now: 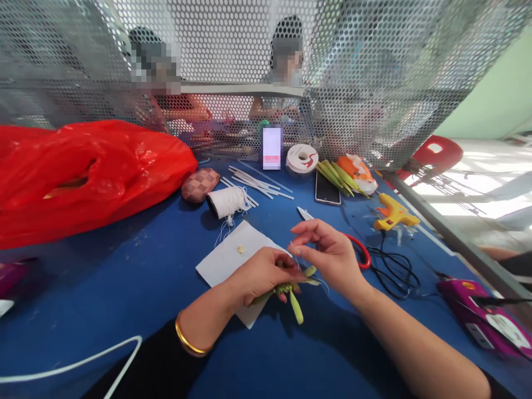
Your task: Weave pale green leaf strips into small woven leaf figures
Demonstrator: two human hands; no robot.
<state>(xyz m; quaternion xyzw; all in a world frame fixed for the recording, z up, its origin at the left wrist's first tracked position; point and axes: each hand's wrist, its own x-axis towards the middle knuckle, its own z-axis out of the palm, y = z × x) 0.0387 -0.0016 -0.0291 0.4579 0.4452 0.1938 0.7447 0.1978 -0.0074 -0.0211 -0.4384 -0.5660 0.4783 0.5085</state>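
Note:
Near the middle of the blue table, my left hand [266, 272] is closed round a green leafy bundle [296, 308], whose pale green tips stick out below and to the right. My right hand [326, 252] is raised just to its right, thumb and index finger pinched on a thin white thread [326, 288] that loops down by the bundle. A white paper sheet [224, 260] lies partly under my left hand. Behind it rests a spool of white thread [226, 202] with loose strands. Scissors with red handles [366, 256] lie partly hidden behind my right hand.
A red plastic bag [124, 172] fills the left. White sticks [260, 183], a ribbon roll [302, 159], green leaves [338, 177] and a phone [327, 189] lie at the back. A yellow glue gun [394, 213] and purple box [482, 318] are right. People sit behind the mesh screen [233, 33].

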